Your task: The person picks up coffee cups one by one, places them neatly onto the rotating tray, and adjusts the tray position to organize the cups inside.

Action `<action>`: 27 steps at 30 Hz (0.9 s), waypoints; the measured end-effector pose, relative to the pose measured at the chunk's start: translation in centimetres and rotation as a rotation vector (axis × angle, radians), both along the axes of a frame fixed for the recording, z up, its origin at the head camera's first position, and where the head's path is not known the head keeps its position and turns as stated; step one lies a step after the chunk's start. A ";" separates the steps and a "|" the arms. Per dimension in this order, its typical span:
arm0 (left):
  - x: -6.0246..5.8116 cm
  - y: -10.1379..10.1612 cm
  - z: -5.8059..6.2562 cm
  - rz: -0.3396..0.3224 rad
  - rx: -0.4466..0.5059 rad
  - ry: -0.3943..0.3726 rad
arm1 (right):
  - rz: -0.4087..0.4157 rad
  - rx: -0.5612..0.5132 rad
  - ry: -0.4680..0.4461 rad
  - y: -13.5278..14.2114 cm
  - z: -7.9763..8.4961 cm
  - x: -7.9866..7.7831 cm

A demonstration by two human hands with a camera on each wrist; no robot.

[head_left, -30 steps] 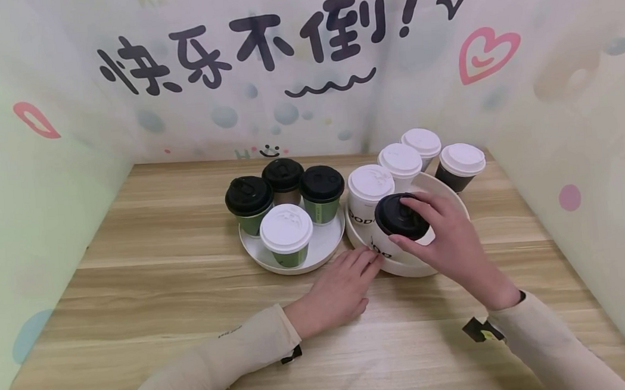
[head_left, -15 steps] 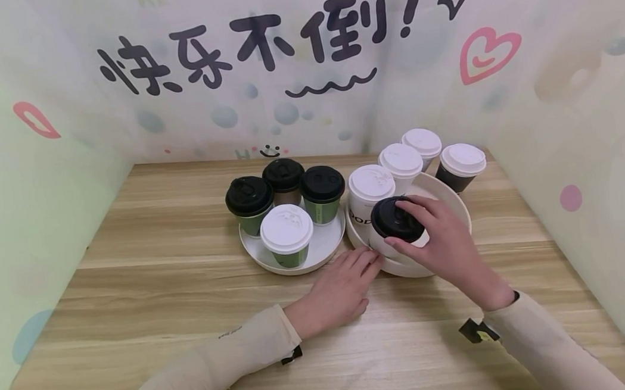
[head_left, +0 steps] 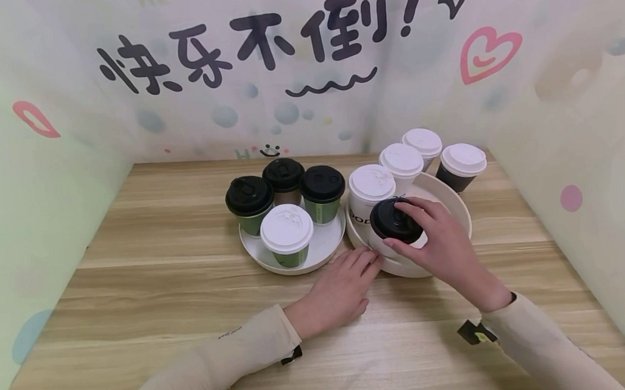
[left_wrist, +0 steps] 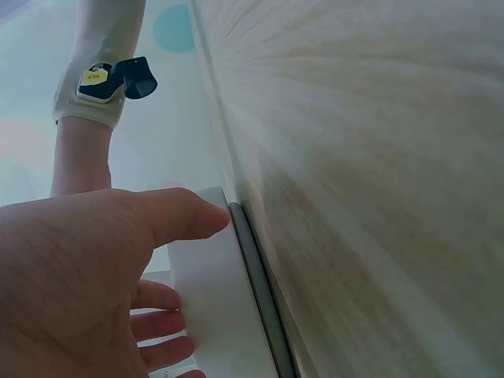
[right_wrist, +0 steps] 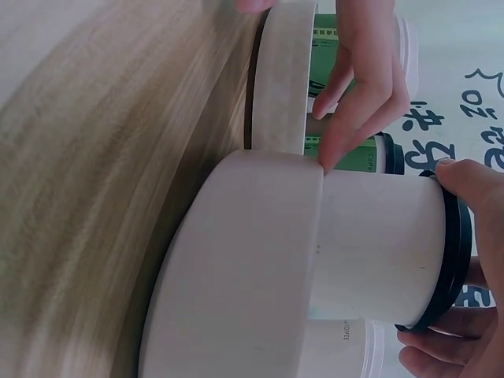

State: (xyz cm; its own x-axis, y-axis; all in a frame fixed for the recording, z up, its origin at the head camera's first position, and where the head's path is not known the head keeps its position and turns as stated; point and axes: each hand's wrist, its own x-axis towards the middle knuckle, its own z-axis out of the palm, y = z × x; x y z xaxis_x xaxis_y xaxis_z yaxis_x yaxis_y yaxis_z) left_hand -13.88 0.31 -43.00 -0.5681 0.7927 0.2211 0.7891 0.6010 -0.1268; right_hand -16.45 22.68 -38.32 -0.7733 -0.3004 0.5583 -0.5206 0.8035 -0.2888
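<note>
My right hand (head_left: 447,249) grips a white paper coffee cup by its black lid (head_left: 397,221), thumb on the near side and fingers over the far side. Its white body (right_wrist: 378,244) stands upright inside the raised rim of the right-hand round tray (head_left: 411,269). My left hand (head_left: 340,292) lies low at that tray's front left, relaxed fingers touching the rim. Two white-lidded white cups stand behind the held one, the nearer (head_left: 372,185) at the tray's left side, the other (head_left: 402,161) toward the back.
A smaller white plate (head_left: 324,251) on the left carries three black-lidded cups and a white-lidded green cup (head_left: 287,235). Behind the right tray stand a white-lidded cup (head_left: 422,143) and a dark cup with a white lid (head_left: 461,165). Printed cloth walls enclose the wooden table (head_left: 189,286).
My right hand has shifted slightly left with the black-lidded paper cup, bringing it closer to the tray's left side. My left hand stays where it was.
</note>
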 end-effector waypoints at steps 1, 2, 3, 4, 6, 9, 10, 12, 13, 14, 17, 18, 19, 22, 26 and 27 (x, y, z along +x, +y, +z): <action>0.0 0.0 0.0 0.000 0.000 0.002 | 0.001 0.001 0.000 0.0 0.0 0.0; 0.0 0.0 0.0 0.000 0.000 0.001 | 0.001 0.003 -0.002 0.0 0.0 0.0; 0.0 0.0 0.0 0.000 -0.001 0.001 | 0.003 0.005 -0.002 -0.1 0.0 0.1; 0.0 0.0 0.0 0.001 -0.001 0.001 | 0.004 0.008 -0.003 -0.1 0.0 0.1; 0.0 0.0 0.0 0.003 -0.004 -0.003 | 0.008 0.013 -0.004 -0.2 0.0 0.1; 0.0 0.0 0.0 0.005 -0.007 -0.010 | 0.010 0.014 -0.005 -0.3 -0.1 0.1; 0.0 0.0 0.0 0.005 -0.006 -0.011 | 0.009 0.015 -0.005 -0.2 -0.1 0.1; 0.0 0.0 0.0 0.003 -0.003 -0.011 | 0.009 0.014 -0.005 -0.2 -0.2 0.1; 0.0 0.0 0.0 0.002 -0.001 -0.009 | 0.009 0.016 -0.003 -0.2 -0.2 0.2; 0.0 0.0 0.0 0.001 0.001 -0.007 | 0.010 0.018 0.001 -0.2 -0.1 0.1; 0.0 -0.1 -0.1 0.000 0.003 0.006 | 0.016 0.028 0.020 -0.2 -0.1 0.1; 0.0 -0.1 -0.1 0.001 0.002 0.006 | 0.019 0.029 0.026 -0.2 -0.1 0.1; 0.0 0.0 -0.2 0.003 0.001 0.007 | 0.021 0.033 0.032 -0.2 -0.1 0.1; 0.0 0.0 -0.2 0.006 -0.002 0.006 | 0.022 0.037 0.037 -0.1 0.0 0.1; -0.1 -0.1 -0.2 0.005 0.003 0.005 | 0.010 0.041 0.019 -0.1 0.1 0.1; -0.1 -0.1 -0.3 0.004 0.006 0.005 | 0.006 0.042 0.013 -0.1 0.1 0.2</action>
State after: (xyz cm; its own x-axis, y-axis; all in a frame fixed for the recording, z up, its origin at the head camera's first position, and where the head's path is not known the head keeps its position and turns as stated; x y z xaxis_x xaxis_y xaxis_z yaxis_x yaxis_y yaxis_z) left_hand -13.93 0.22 -43.25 -0.5700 0.7891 0.2290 0.7863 0.6048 -0.1267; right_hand -16.28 22.61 -38.26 -0.7641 -0.3283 0.5553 -0.5290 0.8116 -0.2481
